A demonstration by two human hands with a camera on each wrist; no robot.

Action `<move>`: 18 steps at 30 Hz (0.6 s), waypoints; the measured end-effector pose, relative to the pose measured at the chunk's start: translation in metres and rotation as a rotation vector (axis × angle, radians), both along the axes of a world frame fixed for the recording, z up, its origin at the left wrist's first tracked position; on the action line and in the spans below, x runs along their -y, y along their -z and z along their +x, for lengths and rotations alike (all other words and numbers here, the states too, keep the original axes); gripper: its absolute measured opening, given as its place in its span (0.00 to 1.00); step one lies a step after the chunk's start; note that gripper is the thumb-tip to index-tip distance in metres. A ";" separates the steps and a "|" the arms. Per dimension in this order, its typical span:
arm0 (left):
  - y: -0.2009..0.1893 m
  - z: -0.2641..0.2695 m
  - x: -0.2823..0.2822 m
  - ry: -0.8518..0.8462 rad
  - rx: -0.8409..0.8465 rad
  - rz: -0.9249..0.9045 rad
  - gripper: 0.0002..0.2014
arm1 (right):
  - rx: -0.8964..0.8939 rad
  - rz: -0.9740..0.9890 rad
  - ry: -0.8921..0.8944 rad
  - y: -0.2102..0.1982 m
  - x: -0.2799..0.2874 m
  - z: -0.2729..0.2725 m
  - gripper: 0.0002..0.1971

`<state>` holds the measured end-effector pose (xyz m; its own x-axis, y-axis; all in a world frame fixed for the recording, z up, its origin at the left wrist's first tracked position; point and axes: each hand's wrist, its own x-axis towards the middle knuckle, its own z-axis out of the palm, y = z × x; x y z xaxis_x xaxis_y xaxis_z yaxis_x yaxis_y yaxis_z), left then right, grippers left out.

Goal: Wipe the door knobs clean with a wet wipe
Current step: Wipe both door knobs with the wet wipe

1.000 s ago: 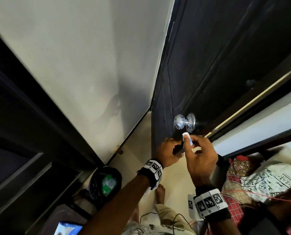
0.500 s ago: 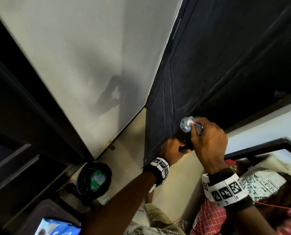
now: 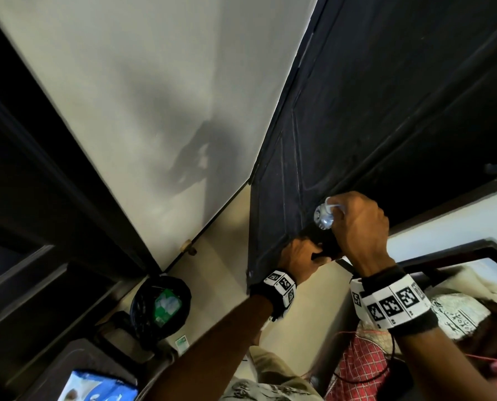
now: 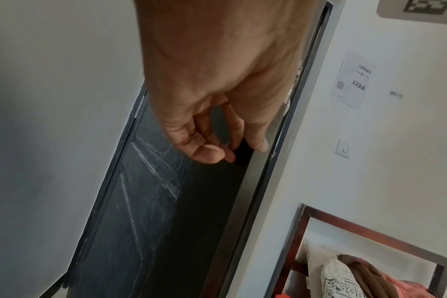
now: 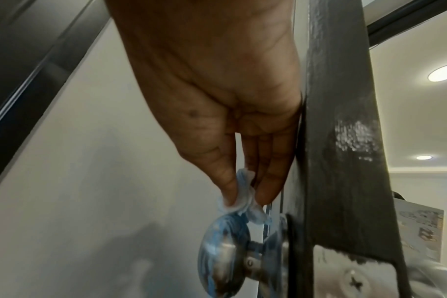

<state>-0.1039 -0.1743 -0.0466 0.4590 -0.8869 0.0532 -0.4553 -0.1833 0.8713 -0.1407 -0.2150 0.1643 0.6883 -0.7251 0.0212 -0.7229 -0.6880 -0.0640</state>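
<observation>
A silver door knob sticks out from the dark door. My right hand pinches a small white wet wipe between thumb and fingers, and the wipe lies against the knob's top rim. Just below the knob, my left hand grips the door's edge, thumb on one face and fingers curled round the other. The right palm hides the knob's rose plate in the head view.
A black-lined bin stands on the floor by the pale wall, with a blue wipes packet nearer me. A bed with a patterned pillow is at the right. A light switch sits beside the door frame.
My right hand rose with the wipe from just below the knob onto the knob itself. The left hand kept its hold on the door edge.
</observation>
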 end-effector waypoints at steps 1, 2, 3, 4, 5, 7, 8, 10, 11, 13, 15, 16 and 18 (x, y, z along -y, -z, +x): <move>0.000 -0.001 0.001 -0.004 -0.010 -0.011 0.25 | 0.005 0.007 0.008 0.002 -0.001 -0.001 0.16; 0.000 -0.002 0.001 -0.009 -0.012 -0.023 0.23 | 0.008 0.015 0.019 0.004 -0.001 -0.002 0.17; -0.001 -0.002 0.002 -0.021 -0.015 -0.039 0.21 | 0.011 0.019 0.028 0.005 -0.001 -0.004 0.18; -0.003 -0.002 0.002 -0.035 -0.014 -0.058 0.19 | 0.025 0.021 0.034 0.007 0.000 -0.005 0.17; -0.004 -0.002 0.002 -0.041 -0.012 -0.079 0.20 | 0.041 0.023 0.037 0.009 0.001 -0.006 0.17; -0.005 -0.003 0.005 -0.026 -0.006 -0.121 0.23 | 0.065 0.031 0.041 0.011 0.004 -0.009 0.16; -0.005 -0.003 0.007 -0.009 -0.002 -0.127 0.21 | 0.075 0.036 0.041 0.011 0.005 -0.011 0.15; -0.007 -0.001 0.010 0.042 0.006 -0.112 0.15 | 0.118 0.058 0.050 0.012 0.008 -0.015 0.12; -0.009 0.001 0.012 0.065 0.025 -0.115 0.16 | 0.146 0.069 0.055 0.013 0.010 -0.017 0.12; -0.012 0.006 0.017 0.120 0.036 -0.097 0.18 | 0.190 0.083 0.055 0.015 0.019 -0.022 0.12; -0.015 0.009 0.024 0.191 0.010 -0.038 0.16 | 0.194 0.103 0.045 0.017 0.029 -0.026 0.13; -0.016 0.012 0.028 0.227 -0.001 -0.019 0.13 | 0.176 0.115 0.042 0.019 0.035 -0.028 0.15; -0.015 0.018 0.040 0.289 -0.016 0.037 0.10 | 0.125 0.137 0.041 0.020 0.047 -0.032 0.18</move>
